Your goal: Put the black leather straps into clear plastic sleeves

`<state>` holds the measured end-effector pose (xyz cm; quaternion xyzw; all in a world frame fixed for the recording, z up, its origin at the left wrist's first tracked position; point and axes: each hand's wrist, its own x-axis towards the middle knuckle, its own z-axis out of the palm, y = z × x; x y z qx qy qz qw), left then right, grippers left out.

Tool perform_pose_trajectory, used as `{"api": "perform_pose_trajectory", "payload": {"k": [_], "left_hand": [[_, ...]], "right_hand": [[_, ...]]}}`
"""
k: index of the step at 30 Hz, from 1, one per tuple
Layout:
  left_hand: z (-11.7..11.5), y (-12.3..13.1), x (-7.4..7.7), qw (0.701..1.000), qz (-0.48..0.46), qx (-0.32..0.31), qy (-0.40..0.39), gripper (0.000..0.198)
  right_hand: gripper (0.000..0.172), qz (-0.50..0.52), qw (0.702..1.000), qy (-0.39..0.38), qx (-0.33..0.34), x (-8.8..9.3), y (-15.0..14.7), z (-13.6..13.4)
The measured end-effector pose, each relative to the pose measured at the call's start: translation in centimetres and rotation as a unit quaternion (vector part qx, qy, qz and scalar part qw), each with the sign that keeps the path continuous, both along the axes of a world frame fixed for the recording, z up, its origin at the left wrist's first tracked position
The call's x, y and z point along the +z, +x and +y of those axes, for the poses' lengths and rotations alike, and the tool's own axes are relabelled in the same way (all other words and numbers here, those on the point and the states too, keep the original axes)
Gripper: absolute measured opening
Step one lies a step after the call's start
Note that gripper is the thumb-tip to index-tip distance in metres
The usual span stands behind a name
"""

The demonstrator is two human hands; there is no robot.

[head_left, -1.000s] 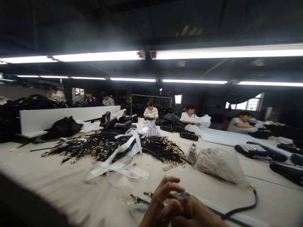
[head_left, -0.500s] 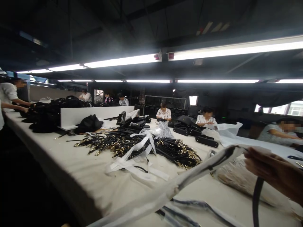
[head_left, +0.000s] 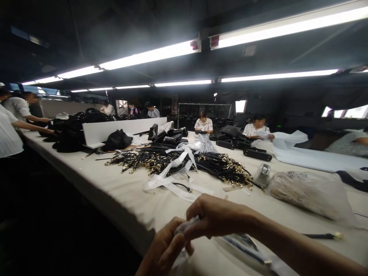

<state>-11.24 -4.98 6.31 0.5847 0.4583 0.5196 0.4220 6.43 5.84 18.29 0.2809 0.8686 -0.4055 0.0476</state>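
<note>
My left hand (head_left: 163, 247) and my right hand (head_left: 208, 218) meet over the near edge of the table. Between their closed fingers is a bunched bit of a strap in translucent white wrapping (head_left: 188, 225); most of it is hidden by the fingers. Under my right forearm lie more dark straps in clear wrapping (head_left: 244, 247). Farther in is a big heap of black straps with gold clasps (head_left: 224, 166), with loose white wrapping strips (head_left: 169, 188) draped over and in front of it.
A plastic bag with beige contents (head_left: 307, 195) lies at the right, beside a small clear box (head_left: 261, 174). Black bags (head_left: 77, 130) pile up at the far left near a white partition (head_left: 123, 130). Several people work around the tables.
Both hands have come together low in front of me. Earlier the right hand held the wrapped strap stretched out at the right; now it is gathered between the hands. The view has shifted somewhat.
</note>
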Motion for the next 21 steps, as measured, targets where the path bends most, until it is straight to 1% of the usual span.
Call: {"api": "perform_pose_trajectory", "payload": {"k": [1, 3, 6, 8, 10, 13, 15, 17, 19, 21], "left_hand": [[0.5, 0.3, -0.3, 1.0, -0.022, -0.007, -0.019, 0.055], [0.8, -0.4, -1.5, 0.998, -0.026, 0.033, -0.046, 0.053], [-0.2, -2.7, -3.8, 0.992, 0.03, 0.117, -0.046, 0.047], [-0.9, -3.5, -4.7, 0.988, 0.055, 0.137, -0.036, 0.044], [-1.2, -3.2, -4.8, 0.988, 0.074, 0.134, -0.024, 0.044], [-0.4, -0.8, -3.5, 0.988, 0.078, 0.134, 0.0, 0.044], [0.6, 1.1, -2.4, 0.99, 0.042, 0.137, 0.019, 0.045], [1.6, 2.2, -1.8, 0.99, -0.01, 0.139, 0.02, 0.047], [2.1, 1.9, -2.1, 0.986, -0.034, 0.165, 0.018, 0.049], [1.9, 0.2, -3.4, 0.969, -0.018, 0.244, 0.023, 0.049]], "right_hand": [[0.036, -0.007, 1.0, 0.0, -0.005, 0.0, 0.5, 0.6], [0.034, -0.018, 1.0, -0.008, -0.024, -0.2, 2.5, 2.2], [0.029, -0.009, 0.998, -0.017, -0.059, -0.6, 5.8, 4.5], [0.027, -0.005, 0.997, -0.01, -0.07, -0.7, 6.7, 5.0], [0.026, -0.012, 0.998, -0.006, -0.058, -0.6, 6.0, 4.6], [0.025, -0.026, 0.999, 0.006, -0.018, -0.6, 2.6, 2.8], [0.026, -0.037, 0.999, 0.024, 0.006, -0.7, 0.1, 1.6], [0.029, -0.044, 0.998, 0.04, 0.024, -1.0, -1.3, 1.1], [0.033, -0.043, 0.998, 0.032, 0.022, -1.2, -1.0, 1.7], [0.039, -0.039, 0.999, 0.021, -0.01, -0.9, 1.6, 3.5]]}}
